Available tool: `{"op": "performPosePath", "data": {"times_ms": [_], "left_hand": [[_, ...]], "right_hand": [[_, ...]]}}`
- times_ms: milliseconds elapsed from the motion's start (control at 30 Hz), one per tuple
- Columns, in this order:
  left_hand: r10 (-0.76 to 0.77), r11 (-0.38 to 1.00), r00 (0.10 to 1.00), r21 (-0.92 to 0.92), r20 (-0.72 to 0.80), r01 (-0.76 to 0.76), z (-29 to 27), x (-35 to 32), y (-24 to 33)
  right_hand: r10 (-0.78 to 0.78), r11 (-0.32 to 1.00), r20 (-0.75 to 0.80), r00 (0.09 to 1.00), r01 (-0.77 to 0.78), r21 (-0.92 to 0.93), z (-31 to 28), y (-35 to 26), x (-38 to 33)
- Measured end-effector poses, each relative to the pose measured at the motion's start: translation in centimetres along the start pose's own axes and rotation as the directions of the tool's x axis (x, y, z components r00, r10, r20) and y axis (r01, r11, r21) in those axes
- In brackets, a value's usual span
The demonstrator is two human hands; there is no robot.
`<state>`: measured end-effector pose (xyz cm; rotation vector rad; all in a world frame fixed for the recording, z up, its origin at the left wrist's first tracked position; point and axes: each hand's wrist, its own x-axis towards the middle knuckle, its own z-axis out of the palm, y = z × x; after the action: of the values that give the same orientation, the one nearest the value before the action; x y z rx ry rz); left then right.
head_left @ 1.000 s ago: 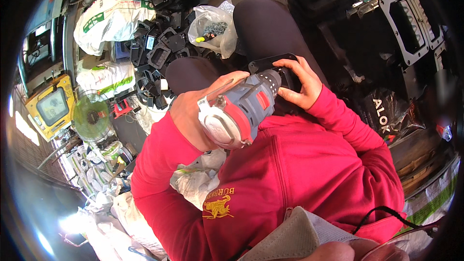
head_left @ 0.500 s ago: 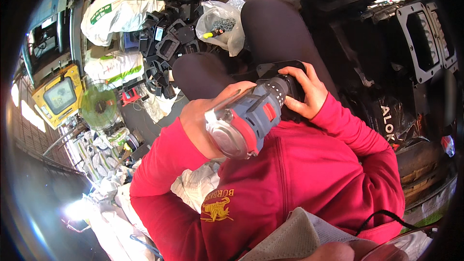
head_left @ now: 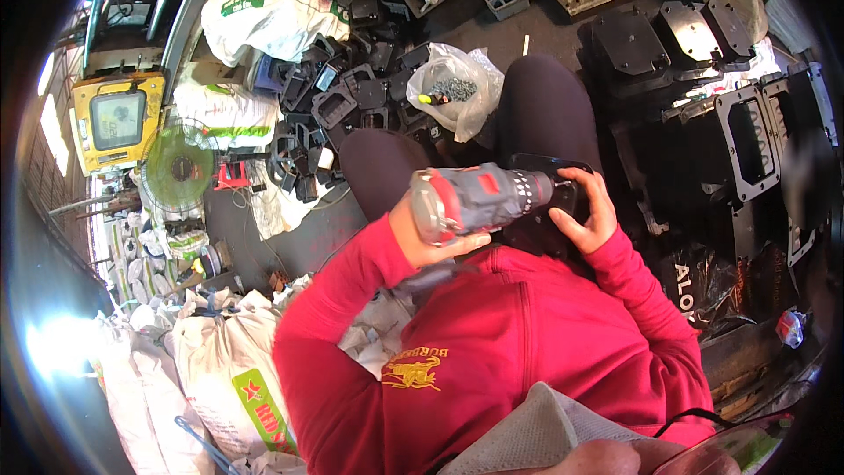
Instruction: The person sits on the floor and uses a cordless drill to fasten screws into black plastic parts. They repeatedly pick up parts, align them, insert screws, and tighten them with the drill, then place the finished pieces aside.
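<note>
One drill (head_left: 492,195), clasped in the left hand (head_left: 431,244), points at one black plate (head_left: 538,161), pinched by the right hand (head_left: 589,218), work apparently unfinished.

Gray-red drill (head_left: 482,195), black part (head_left: 547,164) in hands (head_left: 592,215)

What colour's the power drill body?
Grey with red accents on the power drill; head view shows it best.
</note>
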<state>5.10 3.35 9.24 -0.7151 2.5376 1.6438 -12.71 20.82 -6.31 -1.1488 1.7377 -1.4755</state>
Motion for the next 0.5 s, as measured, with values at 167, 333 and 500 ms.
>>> {"op": "performPosePath", "data": {"times_ms": [167,333,500], "left_hand": [[-0.267,0.849,0.940,-0.512,-0.211,0.126,-2.7,-0.4,-6.0],[-0.512,0.764,0.833,-0.555,-0.211,0.329,-6.3,6.7,-15.9],[-0.619,0.729,0.740,-0.545,-0.263,0.415,-4.7,11.4,-21.9]], "right_hand": [[0.046,0.990,-0.076,0.996,-0.056,-0.132,-0.3,-0.6,-0.8],[0.015,0.964,-0.097,0.995,-0.040,-0.261,-0.8,-1.2,0.5],[0.054,0.997,-0.153,0.987,-0.063,-0.053,-1.4,-2.1,0.8]]}}
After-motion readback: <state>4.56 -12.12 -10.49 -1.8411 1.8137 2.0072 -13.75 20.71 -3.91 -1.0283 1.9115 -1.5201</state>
